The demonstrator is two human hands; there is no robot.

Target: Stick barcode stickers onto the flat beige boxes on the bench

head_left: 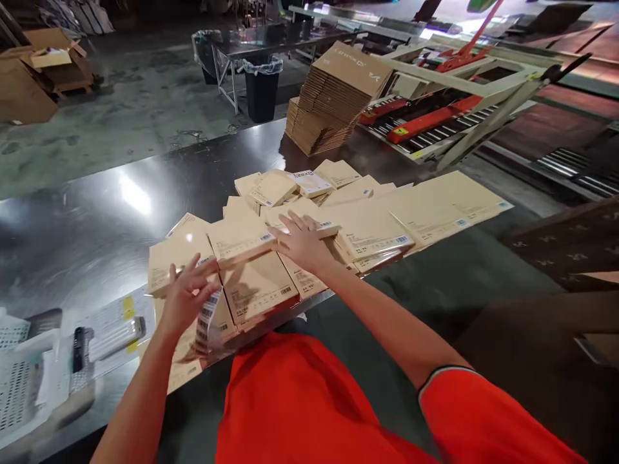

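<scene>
Cream-coloured flat boxes (264, 287) with printed text and small barcodes lie in rows and a loose pile on a dark, shiny table. My left hand (186, 296) is over the left boxes, a strip of barcode labels (207, 322) hanging from its fingers. Its forefinger reaches toward the barcode corner of a cream box (181, 251). Fingers spread, my right hand (302, 243) rests on the boxes near the middle, at the edge of one tilted box (300, 211). Part of that box is hidden behind the hand.
White perforated baskets (19, 386) stand at the table's left end, beside papers and a clear packet (116, 338). Folded brown cartons (333, 90) are stacked at the table's far edge. A black bin (262, 90) and a roller conveyor frame (454, 109) are beyond.
</scene>
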